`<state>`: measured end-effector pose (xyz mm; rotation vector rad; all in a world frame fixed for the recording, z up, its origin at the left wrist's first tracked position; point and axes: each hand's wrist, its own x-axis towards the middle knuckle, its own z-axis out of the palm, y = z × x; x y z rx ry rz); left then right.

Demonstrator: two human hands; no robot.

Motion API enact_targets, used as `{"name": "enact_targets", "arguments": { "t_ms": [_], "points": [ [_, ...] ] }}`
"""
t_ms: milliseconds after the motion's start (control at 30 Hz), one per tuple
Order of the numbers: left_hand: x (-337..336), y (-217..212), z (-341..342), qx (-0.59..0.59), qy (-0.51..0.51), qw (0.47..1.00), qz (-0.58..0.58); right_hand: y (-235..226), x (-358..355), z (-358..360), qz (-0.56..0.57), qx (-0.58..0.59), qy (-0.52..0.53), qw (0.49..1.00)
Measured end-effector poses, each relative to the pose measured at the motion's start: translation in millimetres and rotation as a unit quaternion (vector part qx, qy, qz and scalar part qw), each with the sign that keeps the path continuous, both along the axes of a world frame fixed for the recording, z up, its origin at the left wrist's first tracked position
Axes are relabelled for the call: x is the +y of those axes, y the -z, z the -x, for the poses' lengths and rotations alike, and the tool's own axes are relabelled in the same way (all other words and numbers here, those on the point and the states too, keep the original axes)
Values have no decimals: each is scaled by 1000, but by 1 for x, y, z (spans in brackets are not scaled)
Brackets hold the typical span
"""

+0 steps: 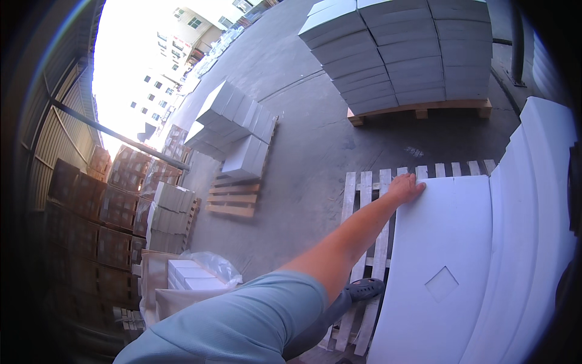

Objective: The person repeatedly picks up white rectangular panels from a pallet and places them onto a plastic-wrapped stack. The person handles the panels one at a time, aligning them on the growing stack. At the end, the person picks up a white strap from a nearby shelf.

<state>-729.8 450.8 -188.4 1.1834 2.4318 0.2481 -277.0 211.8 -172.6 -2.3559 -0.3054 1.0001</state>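
A long white box (441,236), marked with a diamond-shaped recess, lies on a slatted wooden pallet (364,206). My left arm, in a pale blue-grey sleeve, stretches out to its far left corner. There my left hand (407,188) is closed over the edge, fingers curled around the corner. Against the right side of the box stands a taller stack of white pieces (533,212) with stepped far ends. My right hand is out of the picture.
My foot in a dark clog (365,289) rests by the pallet's left side. Beyond it, white boxes fill a large pallet stack (403,54) and a smaller one (233,130). Brown cartons (115,206) line the left. An opened carton with plastic (200,273) stands lower left.
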Motion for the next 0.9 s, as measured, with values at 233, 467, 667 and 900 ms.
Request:
{"name": "enact_targets", "arguments": {
  "t_ms": [233,467,667,900],
  "points": [
    [-3,-2,-1,-20,-22,1000,10,10,-9,-8,-12,3,-15,1000],
    [-62,8,12,0,-43,999,17,29,-23,-26,-14,31,-21,999],
    [-172,-16,1,25,-104,987,122,70,-55,-98,-14,75,-41,996],
    [-163,-14,29,-279,-77,953,84,89,-74,-124,-12,75,-43,996]
  ]
}}
